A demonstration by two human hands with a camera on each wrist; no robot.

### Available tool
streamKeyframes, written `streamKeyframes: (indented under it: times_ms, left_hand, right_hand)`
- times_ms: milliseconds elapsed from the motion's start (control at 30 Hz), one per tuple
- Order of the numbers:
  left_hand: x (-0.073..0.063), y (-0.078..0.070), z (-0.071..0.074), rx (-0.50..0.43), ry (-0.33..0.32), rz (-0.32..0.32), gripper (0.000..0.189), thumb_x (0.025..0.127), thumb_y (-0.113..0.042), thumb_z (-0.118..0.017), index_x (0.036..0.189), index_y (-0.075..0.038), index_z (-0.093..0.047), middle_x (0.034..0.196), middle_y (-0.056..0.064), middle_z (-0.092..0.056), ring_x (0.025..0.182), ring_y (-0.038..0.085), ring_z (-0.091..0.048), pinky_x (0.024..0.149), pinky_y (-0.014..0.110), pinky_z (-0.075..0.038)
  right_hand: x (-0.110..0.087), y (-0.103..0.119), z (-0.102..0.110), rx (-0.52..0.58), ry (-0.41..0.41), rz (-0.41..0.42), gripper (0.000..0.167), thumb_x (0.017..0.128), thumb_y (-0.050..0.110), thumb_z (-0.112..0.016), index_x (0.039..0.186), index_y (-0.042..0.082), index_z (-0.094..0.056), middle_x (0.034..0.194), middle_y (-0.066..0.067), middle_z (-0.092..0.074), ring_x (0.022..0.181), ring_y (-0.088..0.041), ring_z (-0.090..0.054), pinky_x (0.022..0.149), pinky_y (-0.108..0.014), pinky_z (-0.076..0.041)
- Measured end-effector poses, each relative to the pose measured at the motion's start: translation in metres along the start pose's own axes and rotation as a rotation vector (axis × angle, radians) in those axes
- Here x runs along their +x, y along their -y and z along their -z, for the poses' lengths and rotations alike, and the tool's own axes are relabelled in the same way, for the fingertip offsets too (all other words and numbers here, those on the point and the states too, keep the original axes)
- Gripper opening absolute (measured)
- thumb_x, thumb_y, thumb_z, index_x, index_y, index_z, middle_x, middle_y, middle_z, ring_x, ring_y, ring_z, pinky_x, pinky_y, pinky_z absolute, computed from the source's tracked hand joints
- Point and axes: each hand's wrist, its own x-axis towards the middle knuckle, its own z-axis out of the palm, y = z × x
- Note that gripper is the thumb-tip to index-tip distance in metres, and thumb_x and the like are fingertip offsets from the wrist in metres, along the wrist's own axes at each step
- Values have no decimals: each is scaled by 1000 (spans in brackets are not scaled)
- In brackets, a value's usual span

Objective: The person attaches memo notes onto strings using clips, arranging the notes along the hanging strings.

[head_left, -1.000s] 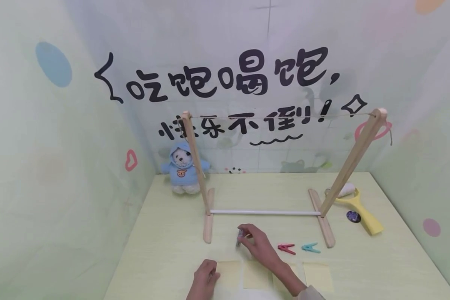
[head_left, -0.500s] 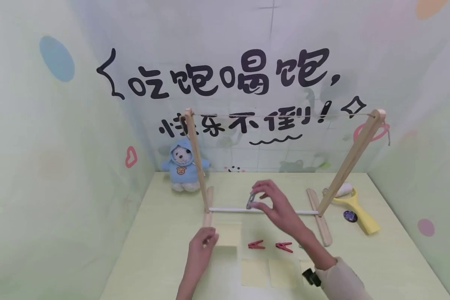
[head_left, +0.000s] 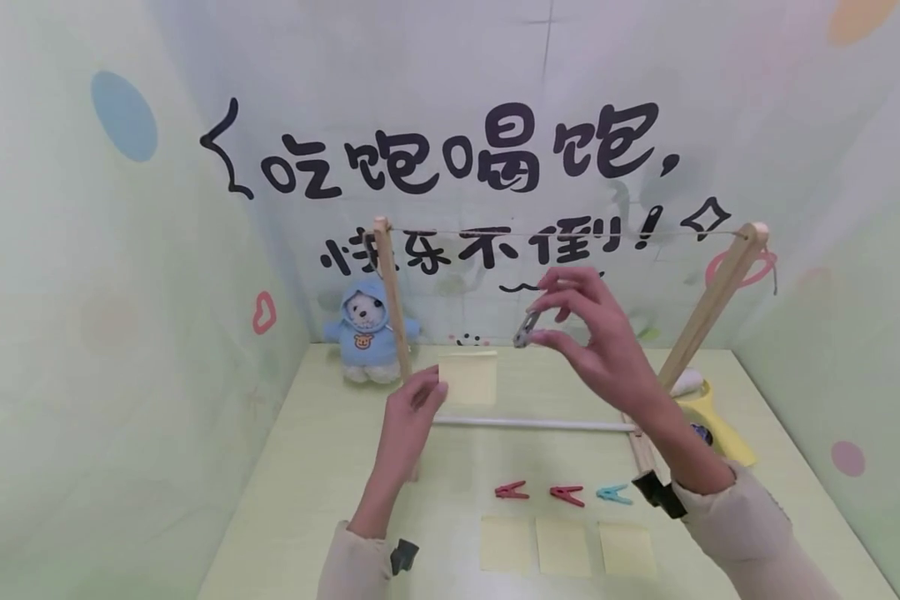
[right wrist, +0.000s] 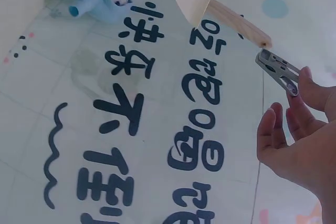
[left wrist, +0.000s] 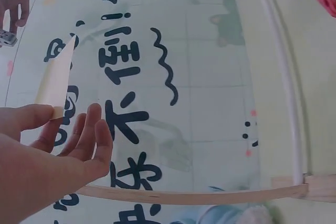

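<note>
Head view: A person's two hands rise before a wooden frame (head_left: pixel 712 312), the left hand (head_left: pixel 412 412) carrying a yellow paper (head_left: pixel 468 381) and the right hand (head_left: pixel 603 354) a grey clip (head_left: pixel 526 327). Half a second ago the paper appeared below the frame's white crossbar (head_left: pixel 532 425); now it shows above it, while the clip has climbed farther toward the string (head_left: pixel 495 232) across the frame's top. The left grip is together on the paper's edge; the right grip is clamped on the clip, pinched between thumb and fingers. Paper and clip are apart, and neither seems to touch the string. The work thus appears to be at the lifting stage, with nothing fastened to the string. On the tabletop (head_left: pixel 307 500) in front of the frame lie two red clips (head_left: pixel 512 490), a blue clip (head_left: pixel 613 494) and, nearer the person, three paper squares (head_left: pixel 506 544). A plush toy (head_left: pixel 366 333) sits behind the frame's left post; a yellow roller (head_left: pixel 729 435) lies beside its right post.
</note>
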Motion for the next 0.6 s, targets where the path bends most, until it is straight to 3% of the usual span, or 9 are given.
streamKeyframes:
  times_ms: [167,333,500,600]
  left_hand:
    - [23,-28,2,-27,-1,-39,27,110,-17,-68,122,7,-73,155,22,-62,141,40,-63,117,50,-52]
    - [43,-51,5,-43,1,-73,27,110,-15,-68,125,7,-72,157,19,-61,143,38,-63,118,47,-51]
    - [59,-69,6,-62,-2,-97,28,110,-17,-67,127,6,-72,158,16,-61,142,35,-64,120,48,-50]
    - [67,-78,5,-56,-6,-93,31,111,-21,-67,132,2,-72,156,13,-63,141,31,-65,120,47,-50]
  right_hand:
    - [35,4,9,-50,8,20,22,89,-15,-81,109,-9,-74,128,-23,-58,123,-16,-51,90,-21,-45]
    - [60,6,17,-84,13,-23,19,91,-13,-81,109,-9,-74,130,-21,-56,121,-16,-51,90,-24,-44]
    - [85,8,27,-101,-27,-1,19,92,-11,-81,109,-11,-75,127,-24,-56,126,-20,-51,105,-27,-40]
    - [96,7,30,-115,-46,19,19,92,-10,-81,109,-12,-75,126,-25,-57,128,-22,-51,105,-28,-38]
